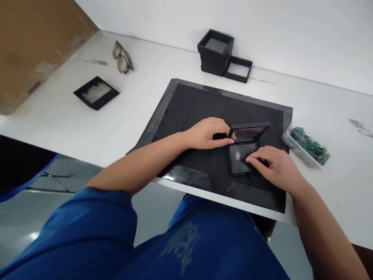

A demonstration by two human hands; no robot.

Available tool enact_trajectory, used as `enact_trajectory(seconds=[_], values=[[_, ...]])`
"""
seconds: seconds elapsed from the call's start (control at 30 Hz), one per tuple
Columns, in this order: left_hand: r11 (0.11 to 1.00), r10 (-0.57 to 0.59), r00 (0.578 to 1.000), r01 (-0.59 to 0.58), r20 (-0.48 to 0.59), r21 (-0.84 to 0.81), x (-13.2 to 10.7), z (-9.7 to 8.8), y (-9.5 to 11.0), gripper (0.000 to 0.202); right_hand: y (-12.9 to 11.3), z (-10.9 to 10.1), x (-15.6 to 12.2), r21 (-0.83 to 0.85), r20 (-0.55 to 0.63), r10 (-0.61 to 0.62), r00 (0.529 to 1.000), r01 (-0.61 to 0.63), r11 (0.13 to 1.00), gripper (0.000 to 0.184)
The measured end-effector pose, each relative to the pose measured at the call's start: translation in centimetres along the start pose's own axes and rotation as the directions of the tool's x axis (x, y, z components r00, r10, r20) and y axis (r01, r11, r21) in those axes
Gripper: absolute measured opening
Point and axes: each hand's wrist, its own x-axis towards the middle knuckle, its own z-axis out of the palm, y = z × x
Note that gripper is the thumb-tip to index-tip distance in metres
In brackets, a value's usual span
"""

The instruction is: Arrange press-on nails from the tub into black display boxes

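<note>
A small black hinged case (241,157) lies open on a black mat (192,105) at the table's front edge. Its lid (250,132) is tilted up at the back. My left hand (208,133) is curled, fingertips gripping the lid's left edge. My right hand (274,163) rests on the case's right side, fingers pinched on its grey inner pad, where a small part (237,156) lies.
A clear tray of small green parts (307,144) sits right of the mat. Stacked black boxes (216,50) and an open frame (239,69) stand at the back. A black display frame (96,92) and glasses (122,58) lie left. Cardboard (32,42) leans far left.
</note>
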Motion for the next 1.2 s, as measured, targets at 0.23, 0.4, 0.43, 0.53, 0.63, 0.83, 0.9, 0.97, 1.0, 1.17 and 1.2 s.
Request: enact_trajectory(seconds=[0.23, 0.4, 0.43, 0.53, 0.63, 0.83, 0.9, 0.97, 1.0, 1.17, 1.2], values=[[1.0, -0.002, 1.0, 0.002, 0.009, -0.004, 0.1, 0.0, 0.0, 0.023, 0.1, 0.9, 0.2, -0.159, -0.101, 0.02, 0.995, -0.036, 0.987, 0.024], [1.0, -0.002, 1.0, 0.002, 0.01, -0.004, 0.1, -0.1, 0.0, 0.023, 0.1, 0.7, 0.0, -0.14, -0.077, -0.009, 0.997, -0.002, 0.99, 0.032], [1.0, -0.014, 1.0, 0.014, 0.013, -0.005, 0.1, -0.1, -0.1, 0.024, 0.1, 0.5, -0.1, -0.122, -0.05, -0.007, 0.999, 0.001, 0.992, 0.033], [0.998, -0.053, 0.999, 0.053, 0.013, -0.017, 0.2, 0.1, -0.1, 0.027, 0.2, -0.1, -0.4, -0.069, 0.045, -0.009, 0.999, 0.012, 0.998, 0.038], [0.998, -0.063, 0.998, 0.063, 0.026, -0.031, 0.4, 0.2, -0.2, 0.028, 0.3, -0.2, -0.5, -0.063, 0.057, -0.028, 0.998, 0.031, 0.998, 0.038], [0.99, -0.096, 0.995, 0.097, 0.008, -0.103, -0.1, 0.5, -0.6, 0.056, -0.2, 1.0, -0.3, -0.245, -0.081, -0.032, 0.996, 0.011, 0.97, 0.031], [0.981, -0.134, 0.989, 0.125, -0.056, -0.152, -0.3, 1.1, -0.5, 0.095, -0.3, 1.2, -0.2, -0.252, -0.119, -0.043, 0.992, 0.012, 0.968, 0.027], [0.975, -0.169, 0.978, 0.148, -0.124, -0.163, -0.4, 2.0, -0.2, 0.115, -0.3, 1.3, -0.1, -0.231, -0.167, -0.053, 0.985, 0.013, 0.973, 0.022], [0.974, -0.187, 0.972, 0.165, -0.144, -0.154, -0.4, 2.4, 0.1, 0.119, -0.3, 1.3, -0.1, -0.214, -0.187, -0.052, 0.981, 0.011, 0.977, 0.02], [0.959, -0.274, 0.946, 0.254, -0.172, -0.129, -0.4, 3.6, 1.4, 0.127, -0.3, 1.4, 0.2, -0.14, -0.21, -0.001, 0.978, -0.03, 0.99, 0.015], [0.955, -0.283, 0.944, 0.261, -0.173, -0.137, -0.4, 3.7, 1.6, 0.128, -0.3, 1.5, 0.2, -0.145, -0.213, 0.009, 0.977, -0.041, 0.989, 0.015]])
